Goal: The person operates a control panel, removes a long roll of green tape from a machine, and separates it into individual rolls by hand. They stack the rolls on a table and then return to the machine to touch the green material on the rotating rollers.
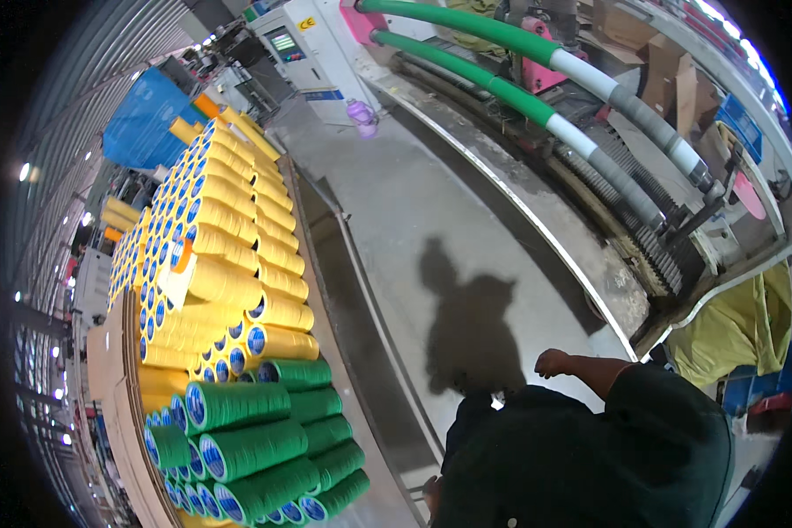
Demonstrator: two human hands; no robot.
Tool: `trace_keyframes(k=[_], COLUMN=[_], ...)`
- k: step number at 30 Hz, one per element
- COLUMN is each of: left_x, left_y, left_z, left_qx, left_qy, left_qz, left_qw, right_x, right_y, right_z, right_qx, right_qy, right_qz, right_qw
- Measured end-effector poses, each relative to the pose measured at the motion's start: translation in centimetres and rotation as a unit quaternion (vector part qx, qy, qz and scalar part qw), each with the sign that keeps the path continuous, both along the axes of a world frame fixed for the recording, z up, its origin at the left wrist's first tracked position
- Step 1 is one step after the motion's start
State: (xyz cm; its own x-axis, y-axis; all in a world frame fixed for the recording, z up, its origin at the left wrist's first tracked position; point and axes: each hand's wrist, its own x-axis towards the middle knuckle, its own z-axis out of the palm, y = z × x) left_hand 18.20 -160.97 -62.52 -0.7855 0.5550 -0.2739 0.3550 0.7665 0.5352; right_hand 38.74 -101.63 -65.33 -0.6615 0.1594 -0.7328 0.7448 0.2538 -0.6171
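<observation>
My right hand (pixel 553 363) hangs over the grey floor, beside my dark sleeve, with its fingers curled in and nothing visible in them. Only a sliver of my left hand (pixel 430 493) shows at the lower edge, beside my dark clothing; its fingers are mostly hidden. To my left, green tape rolls (pixel 246 449) lie stacked on their sides, nearest to that hand but apart from it. Behind them rises a large stack of yellow tape rolls (pixel 224 229). Two long shafts on the right carry green sleeves (pixel 466 62) with white and grey sections.
A machine frame (pixel 502 189) with a pale edge runs along the right. Its white control cabinet (pixel 304 62) stands far off, near a purple jug (pixel 362 119). Cardboard (pixel 114 361) borders the stack on the left. Yellow-green cloth (pixel 739 326) hangs at the right.
</observation>
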Motion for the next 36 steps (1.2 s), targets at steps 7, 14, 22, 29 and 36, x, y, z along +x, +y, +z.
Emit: trace_keyframes(k=[7, 14, 22, 29, 36], left_x=[-14.6, -25.0, -31.5, -33.6, -35.8], left_y=[12.4, 26.9, 36.2, 44.4, 55.4], left_z=[-0.5, 3.0, 4.7, 9.5, 15.4], left_qx=[0.100, 0.291, 0.207, 0.154, 0.071], left_qy=[-0.088, -0.449, -0.468, -0.334, -0.250], left_qz=[-0.091, 0.170, 0.079, -0.020, -0.011], left_qw=[0.987, 0.828, 0.856, 0.930, 0.966], right_x=[-5.1, -7.5, -7.1, -15.2, -20.8], right_y=[2.2, 5.3, 12.8, 31.4, 48.5], right_z=[11.4, 16.4, 16.4, 27.2, 41.4], right_qx=[0.037, 0.030, 0.279, 0.450, 0.666], right_qy=[0.052, -0.022, -0.042, 0.054, 0.182], right_qz=[-0.090, -0.302, -0.294, -0.325, -0.301], right_qw=[0.994, 0.952, 0.913, 0.830, 0.658])
